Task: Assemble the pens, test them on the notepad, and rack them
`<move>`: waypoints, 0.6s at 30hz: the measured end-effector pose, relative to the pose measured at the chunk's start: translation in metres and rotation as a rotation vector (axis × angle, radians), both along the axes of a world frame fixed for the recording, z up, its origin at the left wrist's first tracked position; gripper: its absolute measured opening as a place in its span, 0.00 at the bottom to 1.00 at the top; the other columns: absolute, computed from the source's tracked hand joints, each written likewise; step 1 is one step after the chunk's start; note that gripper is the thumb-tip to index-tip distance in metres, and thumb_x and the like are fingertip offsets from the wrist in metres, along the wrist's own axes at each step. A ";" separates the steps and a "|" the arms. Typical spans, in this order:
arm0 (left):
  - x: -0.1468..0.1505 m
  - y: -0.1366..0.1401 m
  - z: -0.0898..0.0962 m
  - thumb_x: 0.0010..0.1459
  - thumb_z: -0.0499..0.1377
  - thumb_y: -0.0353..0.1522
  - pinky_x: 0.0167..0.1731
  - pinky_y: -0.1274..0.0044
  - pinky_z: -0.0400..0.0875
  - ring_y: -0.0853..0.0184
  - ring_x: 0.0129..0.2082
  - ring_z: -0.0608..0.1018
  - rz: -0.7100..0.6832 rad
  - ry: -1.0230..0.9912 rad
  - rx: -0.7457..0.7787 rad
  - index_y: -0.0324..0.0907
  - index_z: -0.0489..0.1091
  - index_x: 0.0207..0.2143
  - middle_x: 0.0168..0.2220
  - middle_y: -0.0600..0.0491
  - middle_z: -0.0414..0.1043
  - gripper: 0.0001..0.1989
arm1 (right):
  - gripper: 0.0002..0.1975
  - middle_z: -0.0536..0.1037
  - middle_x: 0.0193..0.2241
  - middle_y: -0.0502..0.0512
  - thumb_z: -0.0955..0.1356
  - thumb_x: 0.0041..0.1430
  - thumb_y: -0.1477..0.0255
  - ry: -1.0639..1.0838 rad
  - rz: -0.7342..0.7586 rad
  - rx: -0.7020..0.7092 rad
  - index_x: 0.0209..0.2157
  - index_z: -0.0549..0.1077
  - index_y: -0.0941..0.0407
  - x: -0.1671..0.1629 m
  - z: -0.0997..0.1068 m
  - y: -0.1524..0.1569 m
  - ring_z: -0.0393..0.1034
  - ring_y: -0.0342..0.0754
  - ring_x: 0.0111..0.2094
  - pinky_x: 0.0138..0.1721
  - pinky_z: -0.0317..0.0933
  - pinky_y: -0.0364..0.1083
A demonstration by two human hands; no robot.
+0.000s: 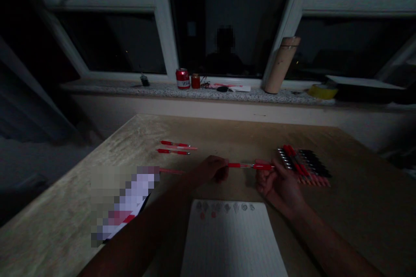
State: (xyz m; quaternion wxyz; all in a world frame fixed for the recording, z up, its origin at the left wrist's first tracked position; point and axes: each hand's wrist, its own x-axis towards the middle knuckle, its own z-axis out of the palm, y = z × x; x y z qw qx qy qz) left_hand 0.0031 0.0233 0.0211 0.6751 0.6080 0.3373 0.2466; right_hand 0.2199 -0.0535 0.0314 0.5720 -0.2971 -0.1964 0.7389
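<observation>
A red pen is stretched level between my two hands above the table. My left hand pinches its left end. The fingers of my right hand close round its red right end. Whether the pen is in one piece or pulled apart, I cannot tell. Just below lies a lined notepad, with a row of dark scribbles along its top and two red marks under them. To the right of my right hand is a row of black and red pens side by side.
Several red pens lie at the table's left. A partly blurred pale object is beside my left forearm. The windowsill holds a red can, a smaller red container, a tall tan cylinder and yellow tape.
</observation>
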 end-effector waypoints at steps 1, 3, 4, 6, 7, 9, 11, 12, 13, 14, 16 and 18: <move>0.001 -0.001 0.001 0.52 0.53 0.47 0.19 0.80 0.56 0.75 0.15 0.65 0.005 -0.007 0.025 0.36 0.65 0.19 0.15 0.55 0.63 0.23 | 0.12 0.73 0.19 0.50 0.65 0.56 0.64 0.050 -0.005 -0.013 0.34 0.75 0.58 -0.002 -0.001 -0.002 0.64 0.42 0.19 0.21 0.59 0.43; 0.003 -0.004 0.004 0.52 0.53 0.47 0.19 0.80 0.55 0.75 0.15 0.63 0.009 0.013 0.057 0.36 0.65 0.18 0.14 0.56 0.62 0.23 | 0.11 0.73 0.20 0.49 0.66 0.56 0.65 0.122 -0.004 -0.025 0.33 0.75 0.57 -0.004 -0.003 -0.004 0.64 0.41 0.20 0.23 0.59 0.42; 0.004 -0.005 0.004 0.52 0.53 0.47 0.19 0.80 0.55 0.76 0.15 0.63 0.010 0.029 0.060 0.36 0.65 0.18 0.14 0.56 0.61 0.23 | 0.10 0.73 0.20 0.49 0.66 0.56 0.65 0.142 -0.002 -0.024 0.32 0.75 0.57 -0.004 -0.004 -0.005 0.64 0.41 0.20 0.24 0.59 0.42; 0.007 -0.005 0.004 0.52 0.54 0.47 0.20 0.80 0.55 0.75 0.15 0.63 0.024 0.052 0.040 0.36 0.66 0.18 0.14 0.56 0.62 0.23 | 0.12 0.72 0.20 0.49 0.66 0.56 0.63 0.148 0.007 -0.017 0.32 0.75 0.57 -0.002 -0.003 -0.005 0.64 0.42 0.21 0.24 0.59 0.43; 0.008 -0.005 0.003 0.51 0.54 0.47 0.20 0.79 0.56 0.75 0.15 0.64 0.035 0.056 0.020 0.35 0.66 0.18 0.15 0.55 0.63 0.23 | 0.13 0.72 0.19 0.49 0.66 0.55 0.62 0.135 0.006 -0.012 0.32 0.75 0.57 -0.001 -0.003 -0.005 0.65 0.42 0.21 0.25 0.59 0.43; 0.010 -0.005 0.000 0.50 0.55 0.47 0.20 0.79 0.57 0.74 0.15 0.65 0.055 0.053 -0.037 0.35 0.67 0.18 0.15 0.54 0.64 0.23 | 0.14 0.72 0.19 0.50 0.67 0.54 0.60 0.087 -0.012 0.008 0.32 0.75 0.57 0.003 -0.002 -0.004 0.65 0.43 0.21 0.24 0.59 0.44; 0.011 -0.004 -0.005 0.48 0.55 0.47 0.20 0.78 0.58 0.73 0.15 0.66 0.080 0.031 -0.102 0.35 0.67 0.18 0.15 0.53 0.65 0.23 | 0.14 0.72 0.18 0.50 0.67 0.54 0.61 0.024 -0.037 0.029 0.33 0.76 0.58 0.007 -0.003 -0.004 0.65 0.44 0.20 0.24 0.59 0.44; 0.012 -0.004 -0.007 0.48 0.55 0.47 0.21 0.78 0.59 0.73 0.16 0.66 0.089 0.017 -0.128 0.35 0.68 0.19 0.16 0.53 0.66 0.23 | 0.14 0.72 0.18 0.51 0.67 0.54 0.61 -0.003 -0.048 0.036 0.33 0.76 0.58 0.008 -0.004 -0.004 0.65 0.44 0.20 0.23 0.59 0.44; 0.012 -0.004 -0.008 0.48 0.55 0.47 0.21 0.78 0.60 0.73 0.16 0.67 0.091 0.001 -0.143 0.35 0.68 0.19 0.16 0.52 0.66 0.23 | 0.14 0.72 0.18 0.51 0.67 0.54 0.61 -0.023 -0.057 0.037 0.32 0.76 0.58 0.009 -0.005 -0.003 0.65 0.44 0.20 0.23 0.59 0.44; 0.011 -0.004 -0.008 0.48 0.54 0.47 0.21 0.78 0.60 0.72 0.16 0.67 0.087 -0.011 -0.144 0.34 0.68 0.19 0.16 0.52 0.67 0.23 | 0.14 0.72 0.18 0.51 0.67 0.54 0.62 -0.034 -0.062 0.032 0.32 0.76 0.59 0.010 -0.006 -0.003 0.64 0.43 0.19 0.23 0.59 0.44; 0.010 -0.005 -0.008 0.49 0.54 0.47 0.21 0.78 0.60 0.73 0.16 0.67 0.071 -0.013 -0.128 0.34 0.68 0.19 0.16 0.52 0.67 0.23 | 0.14 0.72 0.18 0.50 0.67 0.54 0.62 -0.032 -0.065 0.017 0.32 0.76 0.58 0.009 -0.008 -0.003 0.64 0.43 0.19 0.22 0.59 0.44; 0.010 -0.006 -0.006 0.48 0.55 0.45 0.21 0.78 0.59 0.73 0.16 0.67 0.074 0.002 -0.110 0.35 0.68 0.19 0.16 0.53 0.66 0.21 | 0.13 0.71 0.18 0.49 0.67 0.55 0.62 -0.005 -0.061 0.006 0.32 0.76 0.57 0.006 -0.008 -0.004 0.63 0.42 0.19 0.22 0.59 0.43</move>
